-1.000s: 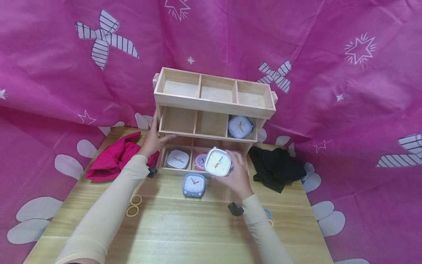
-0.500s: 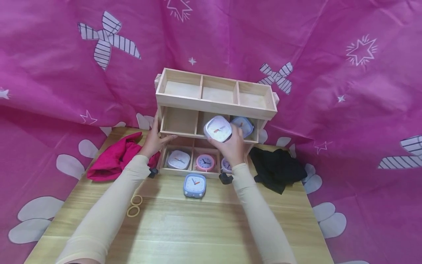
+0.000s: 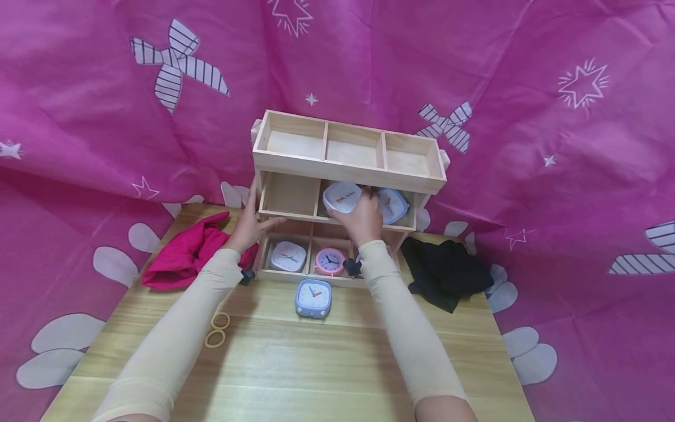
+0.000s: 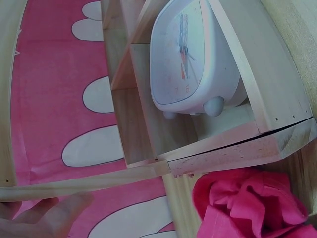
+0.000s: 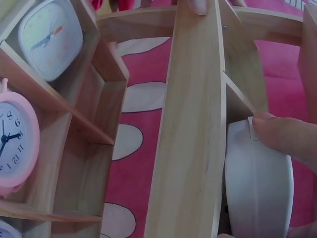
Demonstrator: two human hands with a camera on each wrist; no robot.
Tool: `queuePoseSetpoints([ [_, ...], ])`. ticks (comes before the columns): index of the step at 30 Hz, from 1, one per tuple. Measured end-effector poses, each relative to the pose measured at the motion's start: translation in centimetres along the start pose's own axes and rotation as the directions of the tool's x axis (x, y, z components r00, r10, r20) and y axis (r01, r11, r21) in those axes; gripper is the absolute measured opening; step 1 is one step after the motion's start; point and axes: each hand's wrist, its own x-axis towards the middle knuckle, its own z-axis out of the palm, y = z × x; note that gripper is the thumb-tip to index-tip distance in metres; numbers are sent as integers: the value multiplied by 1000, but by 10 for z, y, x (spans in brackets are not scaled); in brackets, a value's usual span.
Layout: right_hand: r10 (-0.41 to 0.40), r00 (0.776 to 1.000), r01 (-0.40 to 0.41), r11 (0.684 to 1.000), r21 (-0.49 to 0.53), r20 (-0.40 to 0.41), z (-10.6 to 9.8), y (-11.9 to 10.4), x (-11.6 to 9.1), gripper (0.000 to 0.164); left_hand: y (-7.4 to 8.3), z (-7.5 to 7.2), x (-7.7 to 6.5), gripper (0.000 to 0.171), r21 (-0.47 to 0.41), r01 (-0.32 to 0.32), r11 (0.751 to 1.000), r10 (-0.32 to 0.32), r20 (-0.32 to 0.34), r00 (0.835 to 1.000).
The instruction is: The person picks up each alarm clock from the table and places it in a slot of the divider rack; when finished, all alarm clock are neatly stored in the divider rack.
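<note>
A three-tier wooden organizer (image 3: 348, 168) stands at the back of the table. My left hand (image 3: 246, 230) grips its left end at the middle tier, thumb along the front. In the middle tier's centre compartment, my right hand (image 3: 365, 221) holds a white alarm clock (image 3: 337, 198), thumb on its edge in the right wrist view. A blue alarm clock (image 3: 396, 206) sits in the compartment to the right, partly behind the fingers. Below, another white clock (image 3: 288, 256) and a pink round clock (image 3: 330, 262) occupy the bottom tier; my right sleeve covers its right compartment.
In front of the organizer, a second blue clock (image 3: 313, 298) lies on the wooden table (image 3: 295, 375). Magenta cloth (image 3: 184, 252) is bunched at left, black cloth (image 3: 448, 272) at right. Two yellow rings (image 3: 215, 338) lie near the left forearm. A patterned pink curtain (image 3: 369, 58) hangs behind.
My right hand has carried the white clock from in front of the bottom tier up and back into the middle tier's centre compartment. The left hand keeps its hold on the organizer.
</note>
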Motion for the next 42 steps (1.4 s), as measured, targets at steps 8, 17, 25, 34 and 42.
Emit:
queuePoseSetpoints([
  [8,-46,998,50,993,-110,40,9,-7,8,109,2,-2,-1,130,93,53,994,-53,-5,999],
  [17,-62,995,75,980,-185,72,12,-12,7,98,3,-2,0,130,75,41,996,-40,-13,999],
  [25,-37,995,50,989,-141,91,11,-7,1,94,0,-1,0,131,59,25,998,-24,-9,1000],
  [34,-98,994,103,989,-102,50,4,-2,-28,91,-1,-1,-1,130,59,35,998,-35,1,999],
  [42,-105,994,108,991,-80,40,-6,6,-78,63,1,0,-1,131,45,30,999,-29,-6,1000],
])
